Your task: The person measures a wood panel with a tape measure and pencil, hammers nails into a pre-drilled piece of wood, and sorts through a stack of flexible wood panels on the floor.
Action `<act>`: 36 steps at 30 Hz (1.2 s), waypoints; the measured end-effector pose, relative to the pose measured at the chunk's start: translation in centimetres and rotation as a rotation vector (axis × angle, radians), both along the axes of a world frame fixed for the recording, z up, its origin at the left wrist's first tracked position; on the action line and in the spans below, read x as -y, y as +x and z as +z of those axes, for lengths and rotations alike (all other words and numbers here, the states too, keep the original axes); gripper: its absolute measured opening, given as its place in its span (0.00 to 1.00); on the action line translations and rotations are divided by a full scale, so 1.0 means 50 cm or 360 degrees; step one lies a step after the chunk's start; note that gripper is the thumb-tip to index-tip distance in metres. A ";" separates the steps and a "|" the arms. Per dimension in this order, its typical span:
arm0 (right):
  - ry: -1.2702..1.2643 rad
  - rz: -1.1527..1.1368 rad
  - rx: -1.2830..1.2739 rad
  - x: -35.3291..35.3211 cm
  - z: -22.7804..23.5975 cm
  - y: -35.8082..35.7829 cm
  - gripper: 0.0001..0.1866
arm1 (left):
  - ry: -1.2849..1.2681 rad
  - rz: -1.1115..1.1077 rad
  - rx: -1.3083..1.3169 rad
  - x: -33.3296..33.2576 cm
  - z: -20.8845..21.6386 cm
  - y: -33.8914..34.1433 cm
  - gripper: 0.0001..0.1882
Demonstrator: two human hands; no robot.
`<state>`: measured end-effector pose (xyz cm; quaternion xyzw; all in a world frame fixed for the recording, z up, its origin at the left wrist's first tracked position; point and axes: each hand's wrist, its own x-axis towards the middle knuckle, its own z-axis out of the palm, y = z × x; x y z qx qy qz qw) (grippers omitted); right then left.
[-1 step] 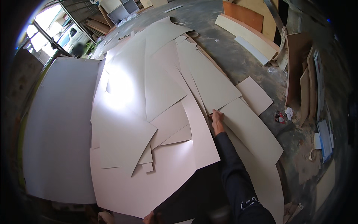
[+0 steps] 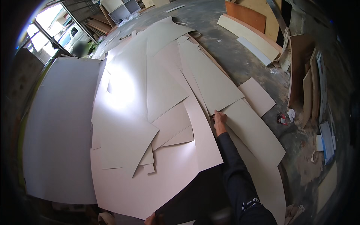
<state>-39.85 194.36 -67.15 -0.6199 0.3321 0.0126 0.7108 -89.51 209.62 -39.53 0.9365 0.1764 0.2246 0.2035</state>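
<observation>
Thin, pale laminate sheets lie in a loose, overlapping pile in front of me. My right hand (image 2: 220, 120) reaches out over the pile, its thumb and fingers pinched at the near corner of a grey-white laminate sheet (image 2: 213, 80). Closer to me, my left hand (image 2: 150, 219) is at the bottom of the view, its fingers closed on the near edge of a large pinkish laminate sheet (image 2: 150, 193). Most of that hand is cut off by the frame. Beside the right forearm lies another long, pale sheet (image 2: 255, 127) with a curved outline.
A broad white panel (image 2: 60, 131) stands at the left. On the right, brown boards (image 2: 301, 71) lean upright, with long offcuts (image 2: 249, 37) farther back. A small red packet (image 2: 282, 119) and crumpled white paper (image 2: 291, 114) lie on the grey floor (image 2: 210, 45).
</observation>
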 end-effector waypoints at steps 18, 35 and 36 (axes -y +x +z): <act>-0.0837 0.0409 -0.0538 0.317 0.125 -0.676 0.21 | -0.0342 0.0165 0.0283 0.000 0.112 0.085 0.15; -0.0219 0.0279 -0.0004 0.509 0.309 -1.028 0.12 | -0.0438 -0.0316 -0.0258 0.187 -0.227 -0.173 0.10; -0.0689 0.0253 0.0215 0.577 0.276 -1.057 0.14 | -0.0518 -0.0284 -0.0119 0.160 -0.247 -0.187 0.11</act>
